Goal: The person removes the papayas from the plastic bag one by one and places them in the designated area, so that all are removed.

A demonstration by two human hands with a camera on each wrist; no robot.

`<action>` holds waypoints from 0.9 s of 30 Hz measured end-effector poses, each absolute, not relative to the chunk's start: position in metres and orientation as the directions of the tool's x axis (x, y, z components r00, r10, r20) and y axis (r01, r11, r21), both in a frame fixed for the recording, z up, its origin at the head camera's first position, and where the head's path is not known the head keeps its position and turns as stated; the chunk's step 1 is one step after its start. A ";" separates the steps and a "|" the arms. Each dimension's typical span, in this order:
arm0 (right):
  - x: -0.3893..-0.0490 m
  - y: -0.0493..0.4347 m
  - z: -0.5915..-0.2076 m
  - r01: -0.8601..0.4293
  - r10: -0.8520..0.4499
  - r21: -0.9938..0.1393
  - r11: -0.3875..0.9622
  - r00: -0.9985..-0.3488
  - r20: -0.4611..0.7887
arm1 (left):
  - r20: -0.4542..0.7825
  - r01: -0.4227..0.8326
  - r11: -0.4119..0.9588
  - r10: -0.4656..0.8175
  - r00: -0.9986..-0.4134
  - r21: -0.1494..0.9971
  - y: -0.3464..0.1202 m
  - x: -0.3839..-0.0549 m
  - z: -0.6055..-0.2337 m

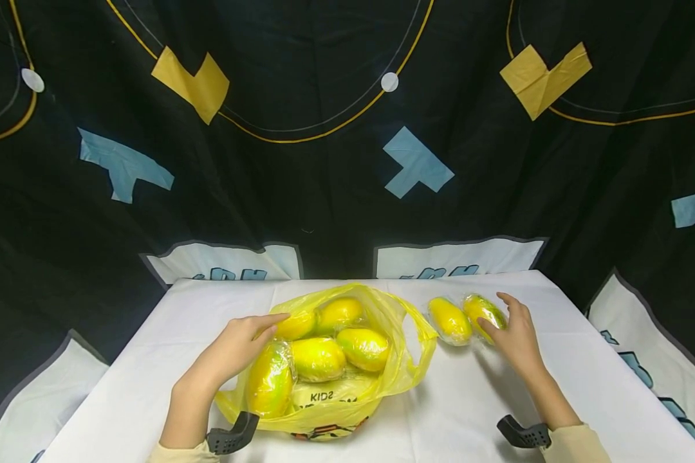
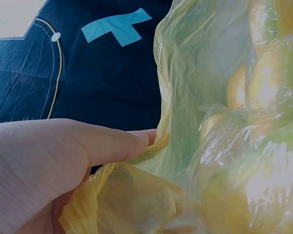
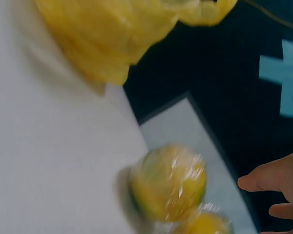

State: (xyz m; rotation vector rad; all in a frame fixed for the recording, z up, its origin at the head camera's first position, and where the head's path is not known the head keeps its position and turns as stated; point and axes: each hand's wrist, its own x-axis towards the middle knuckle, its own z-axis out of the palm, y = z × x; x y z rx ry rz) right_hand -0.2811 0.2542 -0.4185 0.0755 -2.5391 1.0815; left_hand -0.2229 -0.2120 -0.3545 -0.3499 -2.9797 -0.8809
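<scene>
A yellow plastic bag (image 1: 402,379) lies wide-mouthed on the table, with several yellow-green mangoes in clear wrap inside, among them a mango (image 1: 318,359) in the middle. My left hand (image 1: 240,347) pinches the bag's left rim between thumb and fingers; the left wrist view shows the thumb (image 2: 119,145) against the thin plastic. Right of the bag, two wrapped mangoes lie side by side: a left mango (image 1: 448,319) and a right mango (image 1: 482,312). My right hand (image 1: 518,337) is beside the right one, thumb and fingers spread, and in the right wrist view it stands apart from the fruit.
A white cloth (image 1: 452,405) covers the table. Behind it hangs a black curtain (image 1: 307,193) with blue and gold patches. Dark straps sit on both wrists, such as the left strap (image 1: 233,436).
</scene>
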 end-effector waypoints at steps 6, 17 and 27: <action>-0.271 0.235 -0.397 -0.253 0.064 -0.731 0.634 -0.924 0.376 | 0.080 0.220 0.815 0.211 -0.974 0.536 -0.211 -0.224 -0.356; -0.246 0.194 -0.365 -0.378 -0.068 -0.757 0.533 -0.911 0.407 | 0.086 0.227 0.813 0.215 -0.973 0.536 -0.212 -0.224 -0.357; -0.232 0.166 -0.349 -0.486 -0.187 -0.752 0.445 -0.872 0.453 | 0.086 0.229 0.812 0.217 -0.972 0.537 -0.213 -0.224 -0.357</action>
